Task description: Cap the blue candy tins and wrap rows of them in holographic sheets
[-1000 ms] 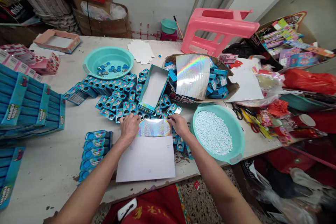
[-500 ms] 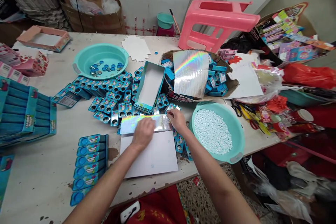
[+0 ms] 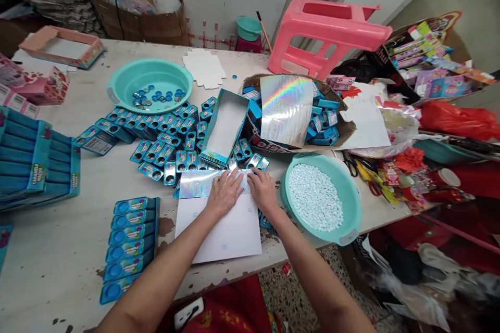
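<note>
In front of me lies a white sheet [image 3: 222,234], its far edge turned over into a shiny holographic strip [image 3: 195,183]. My left hand [image 3: 224,195] rests flat on this strip with its fingers spread. At the strip's right end, my right hand [image 3: 263,191] has bent fingers closed on the sheet's corner; its thumb is not clearly visible. Just beyond the sheet stand many small blue packs [image 3: 186,160] with round holes in their tops. An open blue tray-shaped box [image 3: 224,127] with a white inside leans over those packs.
A teal basin of white pellets [image 3: 314,197] stands right, another basin [image 3: 150,75] with blue caps at back left. A torn carton [image 3: 344,138] holds blue packs under a holographic sheet [image 3: 287,109]. Blue packs in a row [image 3: 125,242] lie left. A pink stool [image 3: 332,34] stands behind.
My left hand has gone from curled to flat and spread, slightly right along the strip. My right hand has moved slightly down and lies further over the corner. The strip looks flatter.
</note>
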### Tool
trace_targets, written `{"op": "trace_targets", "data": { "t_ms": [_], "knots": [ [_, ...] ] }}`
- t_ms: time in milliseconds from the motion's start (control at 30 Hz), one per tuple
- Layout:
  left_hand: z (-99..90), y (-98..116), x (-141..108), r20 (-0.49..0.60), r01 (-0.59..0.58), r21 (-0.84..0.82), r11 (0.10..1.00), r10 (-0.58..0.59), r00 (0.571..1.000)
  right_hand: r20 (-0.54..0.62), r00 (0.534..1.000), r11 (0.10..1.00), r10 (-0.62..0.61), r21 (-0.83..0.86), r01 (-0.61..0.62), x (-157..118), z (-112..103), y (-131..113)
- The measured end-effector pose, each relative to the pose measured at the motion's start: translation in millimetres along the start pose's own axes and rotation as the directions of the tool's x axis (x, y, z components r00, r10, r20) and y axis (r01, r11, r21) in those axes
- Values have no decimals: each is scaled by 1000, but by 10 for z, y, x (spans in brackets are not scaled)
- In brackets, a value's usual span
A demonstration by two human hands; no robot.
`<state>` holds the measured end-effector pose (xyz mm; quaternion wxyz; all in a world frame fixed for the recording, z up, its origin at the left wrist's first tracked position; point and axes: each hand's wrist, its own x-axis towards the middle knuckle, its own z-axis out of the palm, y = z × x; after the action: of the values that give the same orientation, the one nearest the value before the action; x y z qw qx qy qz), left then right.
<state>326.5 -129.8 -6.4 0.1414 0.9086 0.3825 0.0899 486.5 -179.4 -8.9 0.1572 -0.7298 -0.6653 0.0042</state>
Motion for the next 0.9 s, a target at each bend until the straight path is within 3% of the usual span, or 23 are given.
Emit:
{"op": "trace_targets", "data": {
  "t_ms": [133,233,400,500,567,667,767,833,900],
  "knots": [
    [-9,16,-7,-12,12,-23,1000,-12,1000,10,1000,999,-3,32,3,0,-193,-43],
    [-6,25,-21,-18,31,-39,999,-32,999,9,999,996,32,79,-32,-36,-469,-99],
    [22,0,-15,-22,38,-88,995,-41,999,-70,980,936,185,316,-154,-146,-1029,-280],
    [-62,-47,-13,-30,53,-239,969,-62,998,-43,963,865,267,451,-219,-205,-1235,-431],
    [-201,-67,-63,-53,22,-439,898,-50,997,-12,960,832,279,503,-235,-236,-1284,-537],
    [-491,-55,-260,-58,-47,-774,631,4,998,22,963,800,270,552,-237,-268,-1258,-717],
    [-763,-56,-550,43,69,-921,385,-75,996,73,963,743,260,622,-248,-287,-1139,-966],
    [-897,-140,-763,118,175,-929,325,-189,975,117,959,681,258,682,-266,-294,-1006,-1189],
    [-1000,-329,-1002,170,262,-909,323,-286,943,158,954,611,255,738,-286,-293,-828,-1465]
  ]
}}
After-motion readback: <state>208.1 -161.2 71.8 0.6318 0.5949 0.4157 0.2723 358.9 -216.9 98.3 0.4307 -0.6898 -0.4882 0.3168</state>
